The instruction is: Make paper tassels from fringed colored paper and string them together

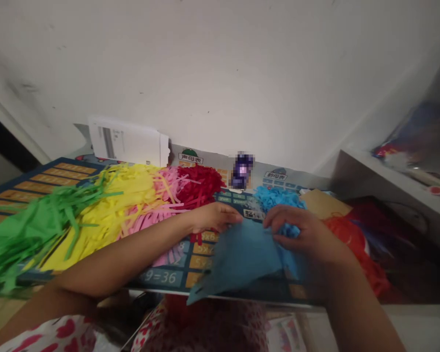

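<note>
Both my hands grip a blue sheet of paper (238, 261) over the desk mat. My left hand (214, 216) pinches its upper left edge with closed fingers. My right hand (300, 230) is closed on the upper right part, where the paper looks cut into a blue fringe (275, 198). The sheet hangs down toward me past the mat's front edge.
Piles of fringed paper lie along the mat (176, 276): green (25, 230), yellow (121, 195), pink (161, 205) and red (200, 183). A white folded paper (128, 142) leans on the wall. Red-orange material (355, 244) lies right, below a white shelf (381, 181).
</note>
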Action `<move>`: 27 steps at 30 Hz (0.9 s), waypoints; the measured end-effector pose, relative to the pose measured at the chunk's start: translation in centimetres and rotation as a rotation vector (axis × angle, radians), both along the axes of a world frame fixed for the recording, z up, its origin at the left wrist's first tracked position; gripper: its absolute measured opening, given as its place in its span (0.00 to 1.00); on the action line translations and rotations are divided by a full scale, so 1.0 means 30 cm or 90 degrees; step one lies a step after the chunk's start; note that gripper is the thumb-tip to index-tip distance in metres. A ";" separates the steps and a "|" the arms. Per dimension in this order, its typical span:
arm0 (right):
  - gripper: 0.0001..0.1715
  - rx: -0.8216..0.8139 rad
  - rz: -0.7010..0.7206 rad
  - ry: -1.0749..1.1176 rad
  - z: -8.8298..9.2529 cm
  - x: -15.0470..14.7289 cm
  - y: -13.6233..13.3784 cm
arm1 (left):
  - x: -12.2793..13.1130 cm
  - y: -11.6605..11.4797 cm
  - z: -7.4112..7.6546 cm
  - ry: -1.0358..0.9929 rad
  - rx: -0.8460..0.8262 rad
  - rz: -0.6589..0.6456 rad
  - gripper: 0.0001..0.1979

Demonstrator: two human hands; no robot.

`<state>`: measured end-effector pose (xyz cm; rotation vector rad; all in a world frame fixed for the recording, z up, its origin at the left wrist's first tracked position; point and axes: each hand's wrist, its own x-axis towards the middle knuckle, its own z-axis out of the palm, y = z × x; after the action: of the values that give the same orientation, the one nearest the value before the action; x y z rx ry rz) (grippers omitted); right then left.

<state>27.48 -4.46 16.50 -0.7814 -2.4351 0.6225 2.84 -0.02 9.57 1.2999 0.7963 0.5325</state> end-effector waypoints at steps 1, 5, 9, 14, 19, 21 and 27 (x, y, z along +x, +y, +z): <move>0.04 -0.008 0.000 0.005 -0.016 -0.010 0.008 | -0.018 -0.007 -0.003 0.021 0.008 0.019 0.25; 0.03 -0.046 0.035 0.036 -0.072 -0.033 0.026 | -0.080 -0.040 0.016 0.047 0.151 0.085 0.18; 0.30 -0.177 0.077 0.199 -0.116 -0.073 0.068 | -0.137 -0.096 0.120 0.146 0.489 0.000 0.10; 0.40 -0.475 0.193 0.280 -0.181 -0.259 0.125 | -0.193 -0.163 0.217 0.166 0.429 -0.156 0.13; 0.33 -0.714 0.346 0.241 -0.228 -0.471 0.077 | -0.341 -0.223 0.254 0.281 0.373 -0.181 0.12; 0.27 -0.737 0.378 0.197 -0.232 -0.532 0.047 | -0.411 -0.245 0.286 0.335 0.346 -0.182 0.12; 0.34 -0.956 0.409 0.294 -0.281 -0.628 -0.001 | -0.512 -0.229 0.304 0.340 0.272 -0.020 0.16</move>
<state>8.63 -4.50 8.08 -0.1670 -1.3940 2.5992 -12.53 -6.89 18.70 1.8895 1.1368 0.3394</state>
